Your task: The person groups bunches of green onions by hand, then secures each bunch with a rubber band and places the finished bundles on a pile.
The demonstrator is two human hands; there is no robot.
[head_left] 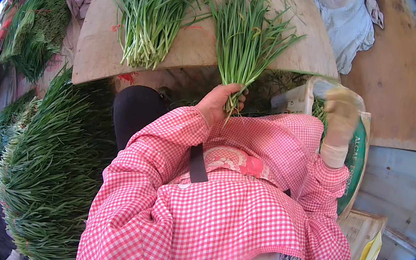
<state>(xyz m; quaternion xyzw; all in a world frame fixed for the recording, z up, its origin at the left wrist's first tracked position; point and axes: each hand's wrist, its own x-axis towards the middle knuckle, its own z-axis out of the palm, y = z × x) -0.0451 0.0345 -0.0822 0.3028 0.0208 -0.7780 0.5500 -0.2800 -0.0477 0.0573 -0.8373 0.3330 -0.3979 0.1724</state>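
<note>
My bare left hand (217,102) is wrapped round the stem end of a bunch of garlic chives (245,41). The leaves of this bunch fan out over the wooden board (192,50) in front of me. Beside it on the board lies a second, thicker pile of chives (155,9), its pale cut ends towards me. My right hand (341,112), in a tan work glove, is raised at the right above a container with green leaves (319,111) in it. Motion smears its fingers, so whether it holds anything is unclear.
A big stack of chives (57,174) stands at my left, with more bundles (39,26) behind it. At right are a green printed bag (353,163), a pale crate (361,232) and a brown wooden panel (406,81). A light blue cloth (342,27) lies near the board's far right edge.
</note>
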